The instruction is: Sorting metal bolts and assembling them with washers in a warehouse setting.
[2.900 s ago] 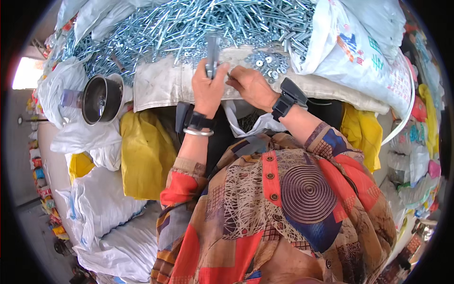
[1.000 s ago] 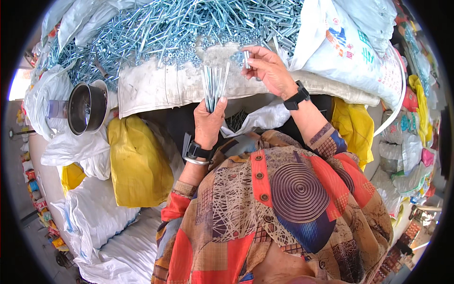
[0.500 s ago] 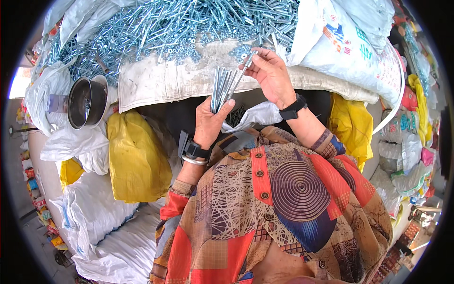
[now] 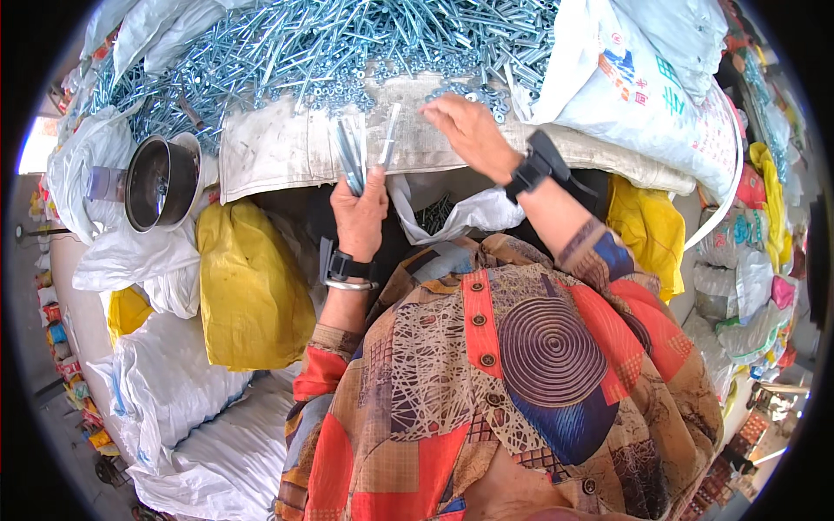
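"The right hand (image 4: 469, 130) has been moved away from the metal rods (image 4: 349, 154)?"
"Yes; they are gripped in the left hand (image 4: 358, 217), near the desk's (image 4: 278, 152) edge. Whether anything is held in the right cannot be told."
"Progress?"
"Several are gathered; a loose heap (image 4: 391, 35) is left. Coloured printing is seen on the white sack (image 4: 608, 126)."

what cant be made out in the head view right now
Head view:
Held rods: lower ends hidden in the left hand.
Right hand: fingertips blurred, so whether they hold anything is unclear.
Rod pile: far side cut off by the top edge.
Pot: contents too small to identify.
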### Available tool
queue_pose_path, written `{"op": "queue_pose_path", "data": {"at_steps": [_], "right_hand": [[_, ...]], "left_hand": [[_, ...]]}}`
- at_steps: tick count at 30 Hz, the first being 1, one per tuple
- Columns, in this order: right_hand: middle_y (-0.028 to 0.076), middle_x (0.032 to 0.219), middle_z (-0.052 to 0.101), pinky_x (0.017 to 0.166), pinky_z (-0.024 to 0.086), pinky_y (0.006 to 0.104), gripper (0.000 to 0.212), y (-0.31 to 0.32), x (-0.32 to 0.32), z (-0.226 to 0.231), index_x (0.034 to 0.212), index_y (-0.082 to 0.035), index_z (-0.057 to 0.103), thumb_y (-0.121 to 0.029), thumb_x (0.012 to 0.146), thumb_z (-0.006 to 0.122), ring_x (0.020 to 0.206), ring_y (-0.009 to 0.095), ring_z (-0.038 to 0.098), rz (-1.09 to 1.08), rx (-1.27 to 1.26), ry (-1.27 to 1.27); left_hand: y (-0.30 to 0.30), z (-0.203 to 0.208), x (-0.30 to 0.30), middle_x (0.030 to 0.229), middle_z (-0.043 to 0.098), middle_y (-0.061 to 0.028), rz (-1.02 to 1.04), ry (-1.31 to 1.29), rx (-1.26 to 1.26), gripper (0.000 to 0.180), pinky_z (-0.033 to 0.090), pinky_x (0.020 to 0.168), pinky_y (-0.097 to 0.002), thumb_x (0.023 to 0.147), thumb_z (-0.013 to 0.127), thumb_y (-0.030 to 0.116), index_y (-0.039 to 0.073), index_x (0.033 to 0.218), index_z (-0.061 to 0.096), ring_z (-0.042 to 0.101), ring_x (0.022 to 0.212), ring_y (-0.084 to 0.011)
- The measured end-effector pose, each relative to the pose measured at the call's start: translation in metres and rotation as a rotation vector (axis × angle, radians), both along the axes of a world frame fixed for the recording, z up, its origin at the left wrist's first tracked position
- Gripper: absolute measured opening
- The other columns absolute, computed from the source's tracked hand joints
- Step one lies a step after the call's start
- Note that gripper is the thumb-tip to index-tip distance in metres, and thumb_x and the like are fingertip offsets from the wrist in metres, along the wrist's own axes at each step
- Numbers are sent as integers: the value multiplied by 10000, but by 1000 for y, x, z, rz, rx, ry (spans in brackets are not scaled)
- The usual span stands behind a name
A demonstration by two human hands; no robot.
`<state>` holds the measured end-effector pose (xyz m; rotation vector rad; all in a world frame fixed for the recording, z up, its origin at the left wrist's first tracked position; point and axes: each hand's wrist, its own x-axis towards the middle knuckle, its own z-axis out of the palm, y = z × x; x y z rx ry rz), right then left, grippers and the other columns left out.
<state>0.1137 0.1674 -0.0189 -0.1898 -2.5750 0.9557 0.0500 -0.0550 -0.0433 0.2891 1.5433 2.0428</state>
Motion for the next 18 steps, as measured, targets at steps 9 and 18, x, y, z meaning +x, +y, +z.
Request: {"op": "queue_pose_path", "data": {"at_steps": [9, 18], "right_hand": [[107, 1331, 547, 1010, 378, 419, 329, -32, -81, -13, 1218, -50, 586, -158, 908, 574, 1259, 258, 493, 265, 502, 38], [111, 1495, 414, 1120, 280, 493, 441, -53, -130, -26, 1304, -132, 588, -241, 878, 627, 1414, 274, 350, 437, 749, -99]], "left_hand": [[-19, -26, -45, 589, 468, 36, 142, 85, 51, 230, 256, 407, -207, 964, 656, 223, 87, 823, 535, 362, 463, -39], [-17, -37, -47, 580, 451, 31, 97, 133, 56, 234, 251, 409, -228, 1003, 581, 192, 92, 813, 489, 346, 451, -50]]}}
